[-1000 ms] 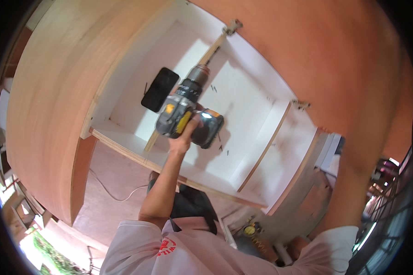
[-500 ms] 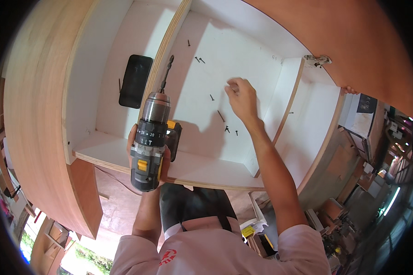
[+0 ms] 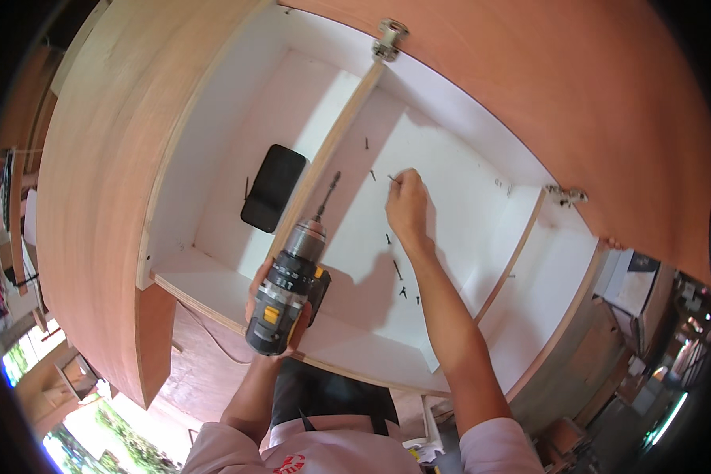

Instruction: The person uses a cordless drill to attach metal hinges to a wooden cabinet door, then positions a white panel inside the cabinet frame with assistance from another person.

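Note:
My left hand (image 3: 257, 287) is wrapped round a grey and black cordless drill (image 3: 283, 296) with yellow switches, held over the cabinet's near edge. Its long driver bit (image 3: 329, 194) points away from me, beside the plywood divider (image 3: 336, 130). Over the white middle compartment, my right hand (image 3: 408, 212) is closed in a pinch on a dark screw (image 3: 393, 179), whose end pokes out past the fingertips. Several loose screws lie on the compartment's white panel, among them a long screw (image 3: 397, 270) near my right forearm and a shorter screw (image 3: 366, 144) farther off.
A black phone (image 3: 275, 188) lies in the left compartment, a thin screw (image 3: 246, 188) beside it. Metal hinges (image 3: 389, 41) join a large wooden door (image 3: 545, 87) along the far side. Another person's fingers (image 3: 613, 243) rest at the cabinet's right corner.
The view has shifted, so the cabinet sits lower and more of its far side shows. My right hand has reached the pair of screws and taken one; the drill stays in my left hand.

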The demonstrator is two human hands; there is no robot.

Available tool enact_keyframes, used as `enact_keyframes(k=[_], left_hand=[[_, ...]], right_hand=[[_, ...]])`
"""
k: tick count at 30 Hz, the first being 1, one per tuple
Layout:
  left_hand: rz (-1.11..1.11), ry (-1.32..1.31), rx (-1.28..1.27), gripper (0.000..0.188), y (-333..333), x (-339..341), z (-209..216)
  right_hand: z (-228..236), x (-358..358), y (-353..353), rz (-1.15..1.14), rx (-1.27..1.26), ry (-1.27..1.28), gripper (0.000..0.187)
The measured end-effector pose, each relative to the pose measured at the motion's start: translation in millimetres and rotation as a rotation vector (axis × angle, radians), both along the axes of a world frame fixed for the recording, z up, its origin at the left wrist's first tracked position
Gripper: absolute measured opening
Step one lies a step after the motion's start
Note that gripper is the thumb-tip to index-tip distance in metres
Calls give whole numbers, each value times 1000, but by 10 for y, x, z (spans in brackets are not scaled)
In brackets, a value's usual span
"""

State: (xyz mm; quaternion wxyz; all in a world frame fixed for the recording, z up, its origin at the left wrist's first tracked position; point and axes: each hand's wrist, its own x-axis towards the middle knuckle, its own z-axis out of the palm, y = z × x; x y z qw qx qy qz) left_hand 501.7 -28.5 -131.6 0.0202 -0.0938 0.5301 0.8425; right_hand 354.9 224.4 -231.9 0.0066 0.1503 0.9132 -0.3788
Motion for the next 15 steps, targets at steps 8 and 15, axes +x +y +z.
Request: enact_keyframes(k=[8, 15], left_hand=[[-11, -59, -466, 85, 42, -137, 184], [-127, -104, -455, 85, 117, -401, 326]], right_hand=[[792, 71, -16, -241, -984, -175, 17], [1033, -245, -304, -192, -1538, -58, 15]])
